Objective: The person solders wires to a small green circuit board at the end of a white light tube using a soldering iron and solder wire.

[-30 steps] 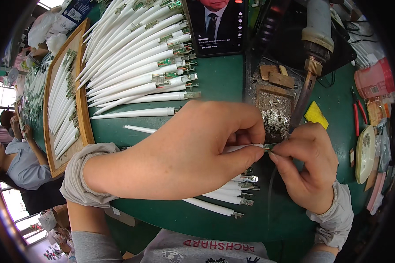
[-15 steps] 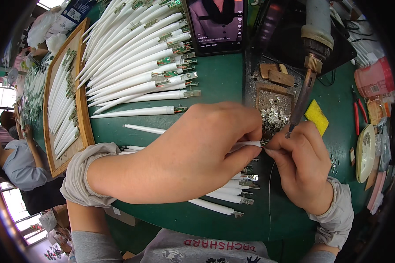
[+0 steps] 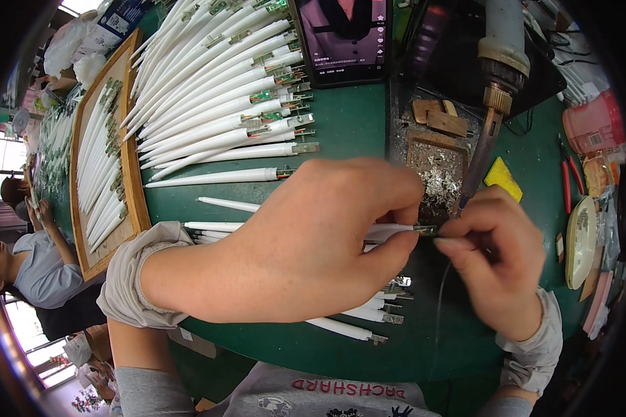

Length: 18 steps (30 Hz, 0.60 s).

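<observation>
While the green table (image 3: 355,132) carried nearly everything, its far left edge held a wooden tray (image 3: 133,181) of white tubes, apparently kept apart from the loose fan of white tubes (image 3: 209,97) lying beside it with their small circuit-board ends all turned rightward, toward the work spot. A phone (image 3: 344,38) stood propped at the back, its top cut off by the frame. A soldering iron (image 3: 490,118) slanted down on its stand, tip angled toward a metal block flecked with solder scraps (image 3: 435,177), with a yellow sponge (image 3: 502,179) just beside it.

Nearer, the left hand (image 3: 306,243) was closed around one white tube (image 3: 389,231), holding it level with its metal end pointing at the iron's tip, likely to steady the joint. The right hand (image 3: 497,260) pinched something thin against that end; whether wire or solder could not be made out, since the fingers hid it. Most of the held tube lay hidden under the left palm. More tubes (image 3: 368,316) lay partly covered below the hands.
</observation>
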Tool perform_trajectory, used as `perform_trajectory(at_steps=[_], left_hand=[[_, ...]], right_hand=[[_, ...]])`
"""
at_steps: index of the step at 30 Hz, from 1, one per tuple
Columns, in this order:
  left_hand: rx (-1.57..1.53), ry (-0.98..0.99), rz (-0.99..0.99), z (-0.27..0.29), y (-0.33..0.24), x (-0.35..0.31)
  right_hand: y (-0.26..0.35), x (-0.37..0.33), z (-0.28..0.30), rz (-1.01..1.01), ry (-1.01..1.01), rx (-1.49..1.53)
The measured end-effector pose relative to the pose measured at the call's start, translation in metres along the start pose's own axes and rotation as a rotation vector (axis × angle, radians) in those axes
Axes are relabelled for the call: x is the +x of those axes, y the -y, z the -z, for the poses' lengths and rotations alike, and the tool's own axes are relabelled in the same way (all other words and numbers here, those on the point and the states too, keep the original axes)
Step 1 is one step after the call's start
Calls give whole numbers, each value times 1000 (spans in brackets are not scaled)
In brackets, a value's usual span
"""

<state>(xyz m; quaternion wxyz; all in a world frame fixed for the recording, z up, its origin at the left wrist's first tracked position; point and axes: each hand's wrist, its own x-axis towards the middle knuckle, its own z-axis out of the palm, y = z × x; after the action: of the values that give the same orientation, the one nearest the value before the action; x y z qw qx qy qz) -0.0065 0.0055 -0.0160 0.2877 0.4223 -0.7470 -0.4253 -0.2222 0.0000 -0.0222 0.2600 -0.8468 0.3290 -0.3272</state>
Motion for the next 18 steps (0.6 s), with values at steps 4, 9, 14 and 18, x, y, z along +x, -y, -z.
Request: perform_trajectory(at_steps=[4,9,14,18], left_hand=[[-6,7,109,2,-4,3],[-103,-14,157,4,-7,3],[-139,-25,148,5,-7,5],[-152,-28,136,5,-8,4]], right_hand=[[-3,4,15,-539,114,575],[-5,11,15,-752,242,982],[-10,9,27,-804,303,975],[-13,4,21,-559,221,816]])
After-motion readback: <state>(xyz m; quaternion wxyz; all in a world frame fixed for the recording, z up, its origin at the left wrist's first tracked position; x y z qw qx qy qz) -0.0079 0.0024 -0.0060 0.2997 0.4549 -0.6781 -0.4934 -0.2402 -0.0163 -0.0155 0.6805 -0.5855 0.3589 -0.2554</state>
